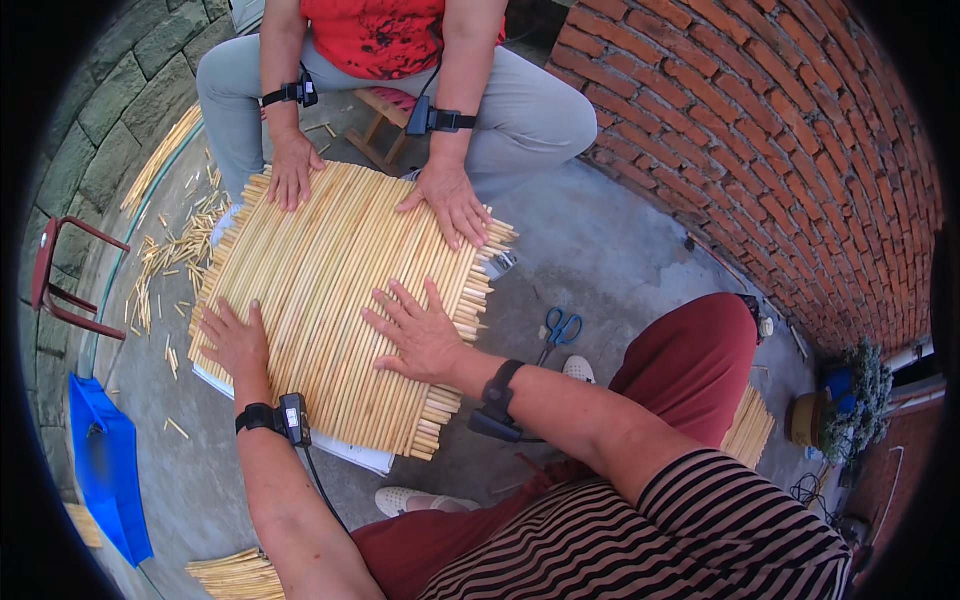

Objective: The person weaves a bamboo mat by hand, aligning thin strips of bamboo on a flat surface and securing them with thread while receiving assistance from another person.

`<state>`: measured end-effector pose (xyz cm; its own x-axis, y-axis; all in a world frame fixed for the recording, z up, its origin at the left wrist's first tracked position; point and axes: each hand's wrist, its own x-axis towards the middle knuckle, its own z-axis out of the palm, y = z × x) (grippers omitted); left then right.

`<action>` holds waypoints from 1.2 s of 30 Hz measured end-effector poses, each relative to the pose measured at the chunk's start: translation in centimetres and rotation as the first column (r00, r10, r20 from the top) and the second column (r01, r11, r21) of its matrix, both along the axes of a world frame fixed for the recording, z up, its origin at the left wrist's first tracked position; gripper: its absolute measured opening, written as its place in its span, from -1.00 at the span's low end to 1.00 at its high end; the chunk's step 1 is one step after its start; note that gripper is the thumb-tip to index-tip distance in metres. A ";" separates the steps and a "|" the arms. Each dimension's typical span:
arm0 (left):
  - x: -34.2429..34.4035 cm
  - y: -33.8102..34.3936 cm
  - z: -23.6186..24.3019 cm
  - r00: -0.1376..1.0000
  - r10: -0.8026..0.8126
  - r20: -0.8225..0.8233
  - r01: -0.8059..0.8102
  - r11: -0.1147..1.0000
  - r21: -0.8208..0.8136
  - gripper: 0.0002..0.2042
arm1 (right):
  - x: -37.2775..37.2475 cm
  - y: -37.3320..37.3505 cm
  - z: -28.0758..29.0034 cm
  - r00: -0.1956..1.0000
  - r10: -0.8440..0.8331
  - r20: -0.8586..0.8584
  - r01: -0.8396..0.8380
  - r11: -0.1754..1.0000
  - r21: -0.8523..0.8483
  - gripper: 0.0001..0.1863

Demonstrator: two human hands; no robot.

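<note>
A flat mat of pale yellow straw stalks [330,270], laid side by side, lies on a white board [350,452] over the concrete floor. My left hand [235,342] presses flat on the mat's near left part, fingers spread. Spread open as well, my right hand [418,328] rests flat on the mat's near right part. Both my wrists carry black bands. Across the mat sits another person in a red top; one of their hands [292,172] lies on the far left of the mat and the other hand [455,203] on the far right.
Blue-handled scissors [560,328] lie on the floor right of the mat. Cut straw bits [165,260] litter the left. A red metal stool [60,290] and a blue sheet [105,470] are at far left. A brick wall [760,150] stands at right. Straw bundles [235,575] lie near my legs.
</note>
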<state>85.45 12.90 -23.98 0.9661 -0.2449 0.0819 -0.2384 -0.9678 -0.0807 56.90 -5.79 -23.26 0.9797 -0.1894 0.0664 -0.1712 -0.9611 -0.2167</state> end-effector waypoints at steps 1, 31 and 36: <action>0.0 0.0 0.0 1.000 0.004 0.001 -0.004 1.000 0.012 -0.19 | 0.0 0.0 0.1 1.000 -0.001 0.001 0.001 1.000 0.004 -0.07; -1.7 -0.1 2.3 0.995 -0.003 -0.104 -0.017 0.982 -0.188 -0.13 | 0.2 0.4 1.5 0.997 -0.027 -0.076 0.028 1.000 0.008 0.00; -1.9 0.1 2.6 0.994 0.005 -0.107 -0.028 0.977 -0.212 -0.14 | 0.5 0.5 1.7 0.994 -0.033 -0.104 0.032 0.999 -0.011 -0.01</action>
<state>83.52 13.01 -21.42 0.9758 -0.2168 0.0278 -0.2185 -0.9639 0.1523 57.44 -5.28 -21.59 0.9747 -0.2207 -0.0341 -0.2231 -0.9568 -0.1866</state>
